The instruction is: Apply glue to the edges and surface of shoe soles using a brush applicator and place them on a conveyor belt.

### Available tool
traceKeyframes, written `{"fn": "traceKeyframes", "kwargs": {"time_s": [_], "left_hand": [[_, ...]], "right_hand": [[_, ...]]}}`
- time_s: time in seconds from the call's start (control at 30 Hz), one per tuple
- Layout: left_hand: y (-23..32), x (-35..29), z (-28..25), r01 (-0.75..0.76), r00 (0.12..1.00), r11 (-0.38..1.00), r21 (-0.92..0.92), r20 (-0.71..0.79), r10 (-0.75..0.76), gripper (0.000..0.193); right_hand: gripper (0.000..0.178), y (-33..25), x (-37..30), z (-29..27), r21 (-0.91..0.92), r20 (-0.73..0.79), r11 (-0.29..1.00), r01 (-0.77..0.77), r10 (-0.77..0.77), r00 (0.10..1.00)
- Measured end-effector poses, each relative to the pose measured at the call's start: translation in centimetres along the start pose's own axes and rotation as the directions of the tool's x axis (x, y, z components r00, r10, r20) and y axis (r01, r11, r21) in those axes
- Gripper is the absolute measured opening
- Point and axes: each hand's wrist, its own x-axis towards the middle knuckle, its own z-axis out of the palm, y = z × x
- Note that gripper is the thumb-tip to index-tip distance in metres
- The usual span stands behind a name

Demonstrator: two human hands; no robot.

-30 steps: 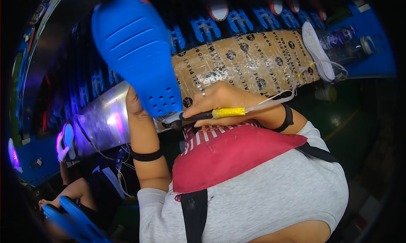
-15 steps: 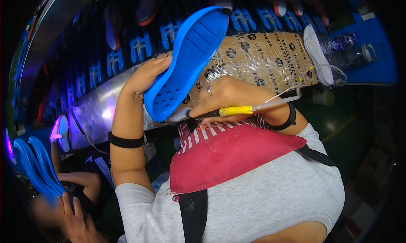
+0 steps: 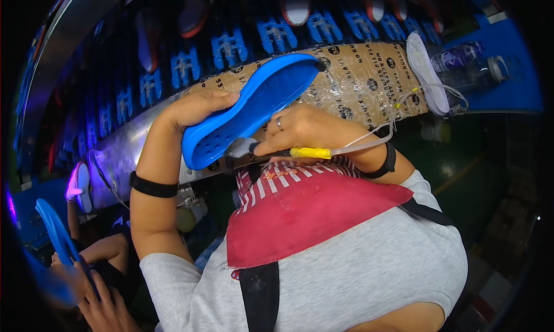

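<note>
My left hand (image 3: 193,109) grips a bright blue shoe sole (image 3: 248,109) by its edge, holding it tilted over the taped cardboard bench (image 3: 358,72). My right hand (image 3: 306,130) pinches a small brush with a yellow handle (image 3: 277,152); its grey bristles touch the sole's lower end. A thin clear tube (image 3: 375,133) runs from the brush handle past my wrist toward the bench. Both wrists wear black bands. A red apron covers my chest.
A conveyor with blue holders (image 3: 231,46) carrying shoes runs behind the bench. A white sole (image 3: 424,72) and clear plastic bottles (image 3: 467,63) lie at the right. At lower left another person's hands (image 3: 98,309) hold a blue sole (image 3: 55,234).
The blue sole has swung down from upright at the left to lie across the bench in front of me. My left hand turned with it. The brush now touches the sole.
</note>
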Motion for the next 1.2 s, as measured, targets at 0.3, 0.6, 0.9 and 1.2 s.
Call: {"fn": "traceKeyframes", "kwargs": {"time_s": [0.3,0.6,0.9,1.2], "left_hand": [[-1.2,0.1,-0.1,0.022,0.998,0.963,-0.270,-0.053,-0.038,0.042],[-6.8,0.7,3.6,-0.823,0.563,0.386,-0.416,-0.690,0.455,0.052],[-13.4,-1.3,8.7,-0.456,0.818,0.036,-0.889,-0.403,0.411,0.085],[-11.6,0.5,11.3,-0.413,0.841,0.033,-0.910,-0.367,0.397,0.083]], "right_hand": [[0.023,1.7,-1.8,-0.4,0.074,-0.112,0.996,-0.051,0.059,0.992],[0.023,2.2,-4.0,-1.1,0.184,-0.275,0.968,-0.170,0.217,0.937],[0.024,1.3,-3.9,-0.7,0.359,-0.394,0.863,-0.354,0.484,0.781],[0.018,-0.8,-1.6,-0.4,0.391,-0.423,0.837,-0.383,0.533,0.733]]}}
